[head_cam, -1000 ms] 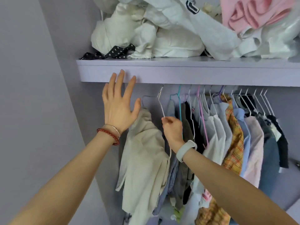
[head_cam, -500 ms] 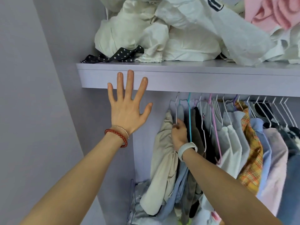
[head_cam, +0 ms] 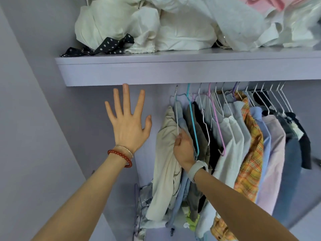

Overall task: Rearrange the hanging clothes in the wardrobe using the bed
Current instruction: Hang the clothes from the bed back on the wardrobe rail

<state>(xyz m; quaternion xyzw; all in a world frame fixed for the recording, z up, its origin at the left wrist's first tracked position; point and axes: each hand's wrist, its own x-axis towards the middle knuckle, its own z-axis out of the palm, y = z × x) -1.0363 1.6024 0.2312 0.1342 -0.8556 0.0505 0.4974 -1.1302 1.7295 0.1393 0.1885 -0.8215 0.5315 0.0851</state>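
Hanging clothes: a row of garments on thin wire hangers [head_cam: 215, 108] fills the wardrobe under the lilac shelf [head_cam: 173, 70], from the middle of the shelf's front edge to its right end.
Leftmost garment: a beige cloth jacket [head_cam: 165, 162] hangs at the left end of the row, bunched and drooping low, on a white wire hanger [head_cam: 176, 115].
Right hand: the right hand [head_cam: 184, 150] is curled round the lower part of that white wire hanger, thumb and fingers pinched on the wire, knuckles against the beige jacket; a pale grey wristband [head_cam: 198, 168] sits on the wrist.
Left hand: the left hand [head_cam: 129, 126] is raised flat with fingers straight and spread, holding nothing, its middle fingertip at the lower front edge of the shelf; a red bead bracelet [head_cam: 121, 157] and a thin silver chain circle the wrist.
Hands together: well apart, the left one in front of the bare lilac back wall, the right one in the clothes.
Next garments: just right of the jacket hang a light blue piece on a turquoise wire hanger [head_cam: 192, 119], dark olive and black pieces, then white shirts with a pink wire hanger [head_cam: 217, 124].
Further right: an orange plaid shirt [head_cam: 251, 153], a pale blue shirt, a pale pink shirt [head_cam: 274, 153], then dark blue and black pieces near the shelf's right end.
Shelf top: a heap of white crumpled fabric [head_cam: 173, 28], a black strip with white polka dots [head_cam: 104, 46] near the shelf's left corner, pink cloth [head_cam: 260, 4] at the upper right.
Wardrobe floor: crumpled pale cloth lies under the jacket.
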